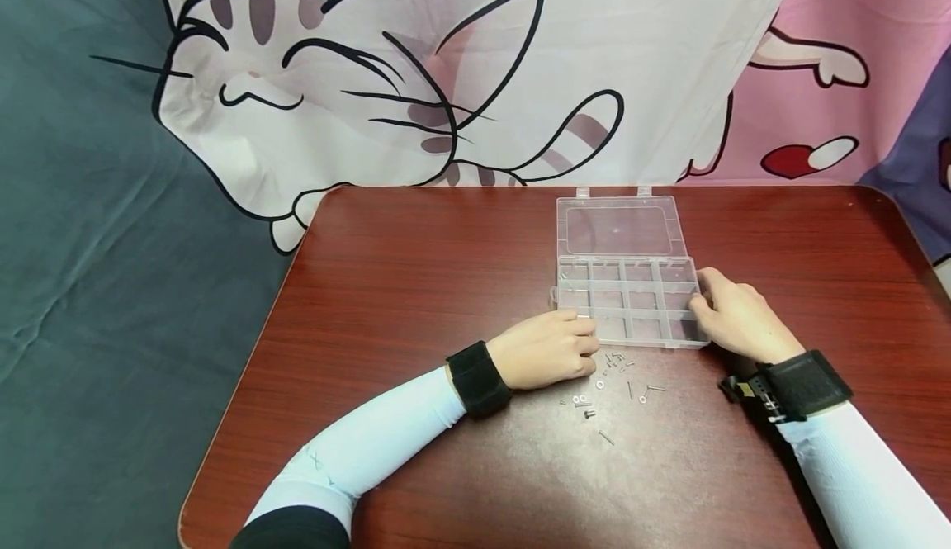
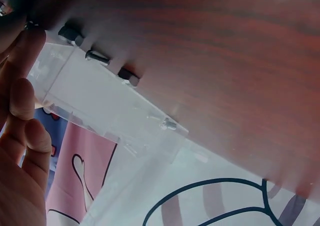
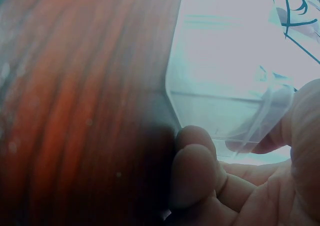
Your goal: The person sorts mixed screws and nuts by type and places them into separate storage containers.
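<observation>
Your right hand (image 1: 745,319) pinches the clear box (image 1: 642,300), likely steadying it; left hand (image 1: 546,351) by its corner, can't tell grip.

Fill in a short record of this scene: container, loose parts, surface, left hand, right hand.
Container: clear rectangular plastic compartment box, lid open
Loose parts: small silvery metal screws and pale ring-shaped washers, scattered on the box's near side
Surface: red-brown wood-grain table
Left hand: by the box's near-left corner, fingers curled; contents unclear
Right hand: grips the box's right side
</observation>
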{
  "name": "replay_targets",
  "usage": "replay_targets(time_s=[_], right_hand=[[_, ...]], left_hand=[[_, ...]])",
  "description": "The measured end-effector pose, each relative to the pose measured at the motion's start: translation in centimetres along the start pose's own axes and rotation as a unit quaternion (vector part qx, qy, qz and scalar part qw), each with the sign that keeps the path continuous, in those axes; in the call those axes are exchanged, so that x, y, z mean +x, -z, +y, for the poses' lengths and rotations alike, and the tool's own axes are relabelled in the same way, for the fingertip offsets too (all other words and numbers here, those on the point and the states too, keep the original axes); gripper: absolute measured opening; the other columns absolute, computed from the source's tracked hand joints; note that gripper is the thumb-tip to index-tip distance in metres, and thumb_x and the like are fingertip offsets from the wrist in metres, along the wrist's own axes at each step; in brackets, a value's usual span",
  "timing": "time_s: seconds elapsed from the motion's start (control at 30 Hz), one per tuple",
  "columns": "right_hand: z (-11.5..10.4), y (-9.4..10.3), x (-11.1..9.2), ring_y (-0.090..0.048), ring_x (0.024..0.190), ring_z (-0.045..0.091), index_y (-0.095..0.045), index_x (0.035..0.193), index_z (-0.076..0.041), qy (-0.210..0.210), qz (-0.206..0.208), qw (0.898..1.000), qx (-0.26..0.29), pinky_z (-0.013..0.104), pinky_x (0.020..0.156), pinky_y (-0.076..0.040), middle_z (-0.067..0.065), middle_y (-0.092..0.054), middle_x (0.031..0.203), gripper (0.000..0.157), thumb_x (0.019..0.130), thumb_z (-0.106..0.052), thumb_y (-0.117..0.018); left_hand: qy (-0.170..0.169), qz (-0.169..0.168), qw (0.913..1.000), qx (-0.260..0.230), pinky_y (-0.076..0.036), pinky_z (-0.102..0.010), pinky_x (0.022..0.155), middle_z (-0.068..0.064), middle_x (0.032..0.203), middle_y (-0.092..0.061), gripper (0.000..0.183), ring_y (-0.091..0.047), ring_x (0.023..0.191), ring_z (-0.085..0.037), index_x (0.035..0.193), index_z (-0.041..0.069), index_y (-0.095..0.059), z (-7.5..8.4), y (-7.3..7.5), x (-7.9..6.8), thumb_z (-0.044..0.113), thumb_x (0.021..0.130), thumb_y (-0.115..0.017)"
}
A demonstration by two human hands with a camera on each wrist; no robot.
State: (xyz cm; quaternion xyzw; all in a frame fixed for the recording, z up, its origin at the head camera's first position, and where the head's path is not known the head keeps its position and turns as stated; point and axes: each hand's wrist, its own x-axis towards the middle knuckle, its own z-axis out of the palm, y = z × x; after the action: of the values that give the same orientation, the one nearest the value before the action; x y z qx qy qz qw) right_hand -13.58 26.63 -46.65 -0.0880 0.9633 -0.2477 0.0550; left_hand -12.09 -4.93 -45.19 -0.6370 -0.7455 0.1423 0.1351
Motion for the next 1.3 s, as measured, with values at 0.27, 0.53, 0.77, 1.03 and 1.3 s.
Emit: replay_targets(time_s=[0.27,0.53,0.77,1.03,1.3], right_hand=[[0.1,0.0,0.0,-0.064,0.079,0.03,-0.052,0.13,0.004,-0.003,0.0,1.0,0.001,0.042,0.067,-0.048,0.023,-0.069,0.097,0.037,0.099,-0.016,-0.048],[0.2,0.0,-0.1,-0.063,0.079,0.03,-0.053,0.129,0.004,0.0,0.005,1.0,0.0,0.042,0.067,-0.047,0.022,-0.069,0.096,0.037,0.098,-0.015,-0.048],[0.2,-0.1,-0.1,-0.064,0.08,0.03,-0.052,0.131,0.005,0.0,0.0,1.0,0.002,0.044,0.07,-0.049,0.024,-0.069,0.1,0.038,0.099,-0.015,-0.048],[0.1,0.0,-0.1,-0.061,0.077,0.028,-0.053,0.129,0.005,0.003,0.005,1.0,0.0,0.042,0.068,-0.047,0.021,-0.068,0.094,0.036,0.098,-0.015,-0.049],[0.1,0.1,-0.1,-0.063,0.08,0.03,-0.052,0.131,0.004,0.002,0.0,1.0,0.006,0.044,0.07,-0.049,0.022,-0.069,0.099,0.038,0.099,-0.015,-0.048]], left_hand=[[0.005,0.018,0.9998,-0.012,-0.042,-0.028,0.087,0.011,0.096,-0.065,0.022,-0.054,0.093,-0.015,0.088,0.03,-0.068,0.0,-0.1,-0.6,0.027,0.103,-0.052],[0.021,0.03,0.9983,-0.046,-0.043,-0.029,0.082,0.01,0.091,-0.066,0.018,-0.055,0.089,-0.015,0.086,0.029,-0.068,0.2,-0.3,-1.2,0.028,0.1,-0.057],[0.024,0.057,0.9925,-0.106,-0.046,-0.03,0.083,0.007,0.087,-0.062,0.009,-0.056,0.088,-0.017,0.086,0.025,-0.068,-0.7,-0.4,-1.7,0.019,0.09,-0.063],[0.035,0.117,0.9809,-0.152,-0.045,-0.032,0.079,0.006,0.083,-0.057,0.006,-0.055,0.084,-0.018,0.084,0.021,-0.063,-3.8,0.7,-1.7,0.015,0.085,-0.065],[0.073,0.126,0.9733,-0.177,-0.044,-0.032,0.078,0.005,0.081,-0.055,0.007,-0.05,0.083,-0.018,0.084,0.018,-0.062,-7.8,0.6,-1.0,0.011,0.085,-0.064]])
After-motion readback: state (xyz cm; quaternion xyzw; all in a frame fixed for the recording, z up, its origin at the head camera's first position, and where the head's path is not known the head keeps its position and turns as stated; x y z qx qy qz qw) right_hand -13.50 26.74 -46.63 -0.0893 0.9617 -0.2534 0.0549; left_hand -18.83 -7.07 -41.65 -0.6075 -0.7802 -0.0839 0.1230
